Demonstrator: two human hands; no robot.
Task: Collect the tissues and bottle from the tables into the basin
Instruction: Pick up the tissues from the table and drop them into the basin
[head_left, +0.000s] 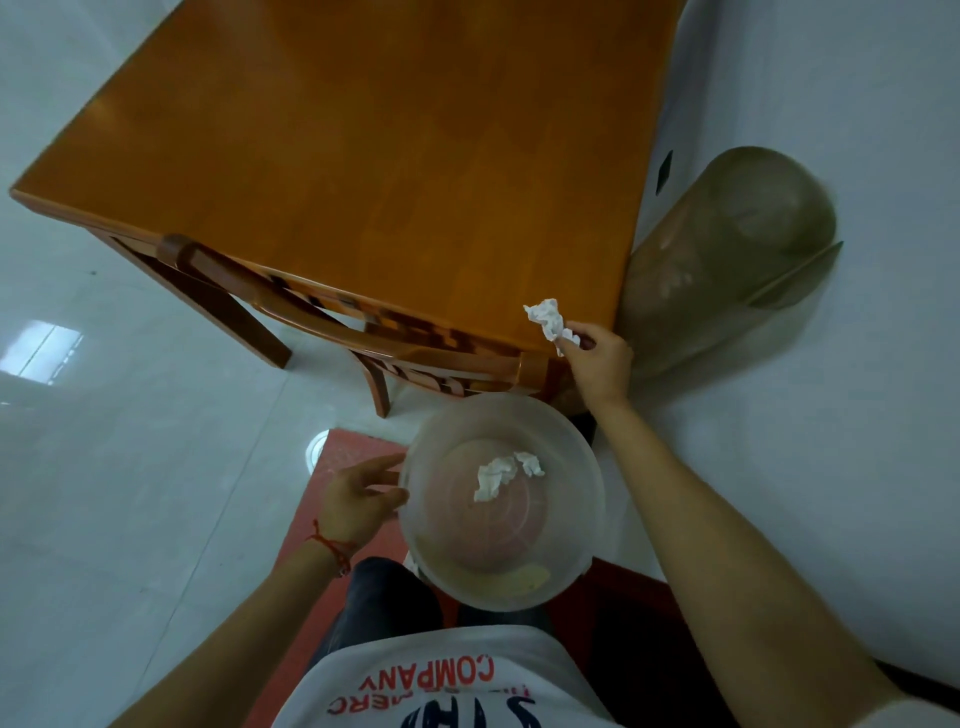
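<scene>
A clear plastic basin is in front of my waist, with my left hand gripping its left rim. Two crumpled white tissues lie inside it. My right hand pinches another crumpled white tissue just above the near right corner of the orange wooden table, a little beyond the basin's far rim. No bottle is visible.
A wooden chair is tucked under the table's near edge. A large translucent container stands against the white wall right of the table. A red mat lies on the pale tiled floor under me.
</scene>
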